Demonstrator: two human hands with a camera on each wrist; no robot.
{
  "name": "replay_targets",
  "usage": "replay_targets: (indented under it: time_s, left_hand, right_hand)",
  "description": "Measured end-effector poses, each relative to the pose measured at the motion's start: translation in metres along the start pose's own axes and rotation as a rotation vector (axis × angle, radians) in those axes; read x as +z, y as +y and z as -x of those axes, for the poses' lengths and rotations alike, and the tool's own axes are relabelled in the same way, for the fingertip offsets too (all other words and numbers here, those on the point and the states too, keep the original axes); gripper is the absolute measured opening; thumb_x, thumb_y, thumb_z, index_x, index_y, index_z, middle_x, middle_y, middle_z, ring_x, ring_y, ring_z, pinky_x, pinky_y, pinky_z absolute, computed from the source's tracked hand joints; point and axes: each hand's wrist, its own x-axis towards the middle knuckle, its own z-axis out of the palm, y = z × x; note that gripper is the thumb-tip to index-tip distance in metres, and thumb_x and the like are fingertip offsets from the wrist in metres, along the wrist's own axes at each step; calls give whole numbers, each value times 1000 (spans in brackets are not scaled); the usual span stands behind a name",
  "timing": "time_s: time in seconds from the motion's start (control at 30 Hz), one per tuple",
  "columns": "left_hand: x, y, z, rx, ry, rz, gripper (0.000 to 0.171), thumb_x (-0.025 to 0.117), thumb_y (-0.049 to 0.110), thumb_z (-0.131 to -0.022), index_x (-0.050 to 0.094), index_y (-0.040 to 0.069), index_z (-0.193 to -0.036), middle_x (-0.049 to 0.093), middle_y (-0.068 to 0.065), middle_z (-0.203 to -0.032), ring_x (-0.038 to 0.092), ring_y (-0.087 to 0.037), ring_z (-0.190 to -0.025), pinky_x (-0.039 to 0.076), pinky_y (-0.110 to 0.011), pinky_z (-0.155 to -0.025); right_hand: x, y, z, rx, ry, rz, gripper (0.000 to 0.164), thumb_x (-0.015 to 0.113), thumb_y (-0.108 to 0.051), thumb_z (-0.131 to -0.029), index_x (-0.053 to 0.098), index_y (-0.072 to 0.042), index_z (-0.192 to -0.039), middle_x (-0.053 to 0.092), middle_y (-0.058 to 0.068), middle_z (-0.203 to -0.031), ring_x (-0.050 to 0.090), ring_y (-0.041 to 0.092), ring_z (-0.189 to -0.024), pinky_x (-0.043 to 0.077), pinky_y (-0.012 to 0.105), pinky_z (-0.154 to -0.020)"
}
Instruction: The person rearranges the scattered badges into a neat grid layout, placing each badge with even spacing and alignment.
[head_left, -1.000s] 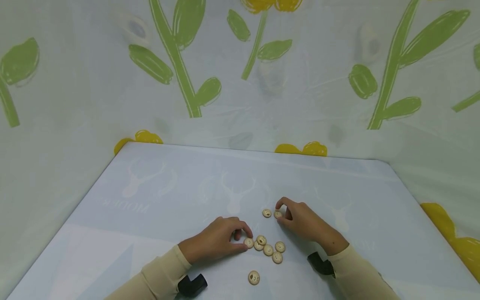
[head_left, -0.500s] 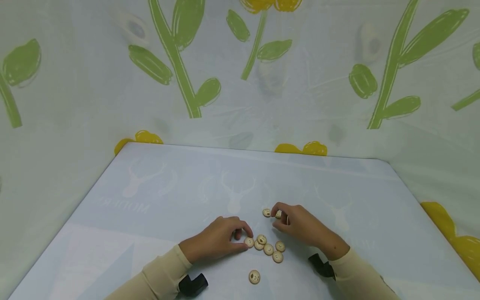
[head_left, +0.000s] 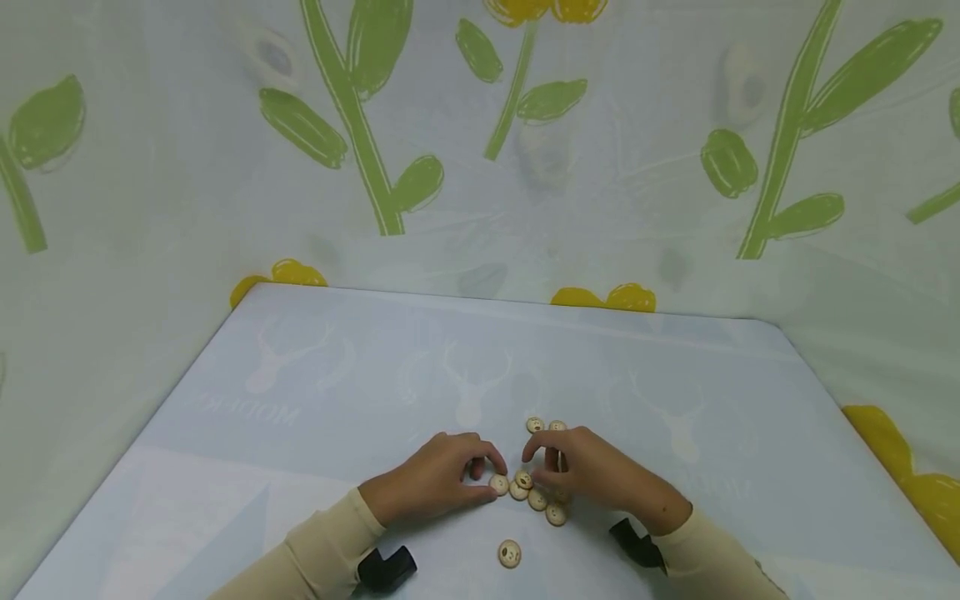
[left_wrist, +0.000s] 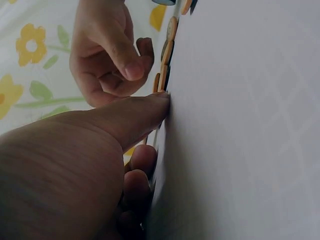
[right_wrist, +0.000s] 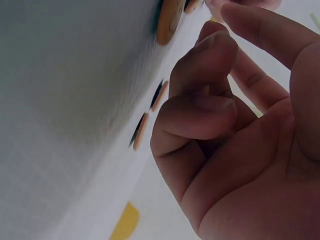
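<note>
Round, pale wooden buttons lie on the table in the head view. My left hand (head_left: 427, 481) rests at the left end of a small cluster, its thumb and index finger pinching one wooden button (head_left: 499, 485). Over the cluster hovers my right hand (head_left: 600, 471), thumb and index finger apart, near a button (head_left: 523, 479) lying on top of another (head_left: 518, 491). Nothing shows between the right fingers in the right wrist view. Below that hand lie further buttons (head_left: 537, 499), one partly hidden by it. The left wrist view shows the left thumb (left_wrist: 145, 107) against the row.
Two buttons lie beyond the right hand, a left one (head_left: 535, 425) and a right one (head_left: 557, 425) partly behind the fingers. A single button (head_left: 509, 554) lies nearer the front. The pale table (head_left: 360, 350) meets a flower-printed curtain (head_left: 450, 250) at its back edge.
My right hand has let go of the right-hand button of the far pair and moved toward me and left, over the cluster. The left hand has stayed in place.
</note>
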Motion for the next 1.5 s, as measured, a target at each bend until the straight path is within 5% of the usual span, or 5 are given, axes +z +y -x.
replay_targets:
  time_s: [0.33, 1.5]
  left_hand:
    - [3, 2, 1, -8, 3, -2, 19, 79, 24, -86, 71, 23, -104, 54, 11, -78, 42, 3, -64, 36, -18, -64]
    - [3, 1, -1, 2, 8, -24, 19, 79, 26, -87, 71, 25, -104, 54, 11, -78, 41, 4, -64, 35, -20, -68]
  right_hand:
    - [8, -2, 0, -11, -49, 16, 17, 74, -15, -90, 73, -21, -106, 58, -11, -69, 51, 0, -59, 44, 21, -55]
    - [12, 0, 0, -42, -8, 80, 14, 75, -17, -89, 68, -21, -100, 56, -14, -67, 49, -2, -58, 42, 21, -54]
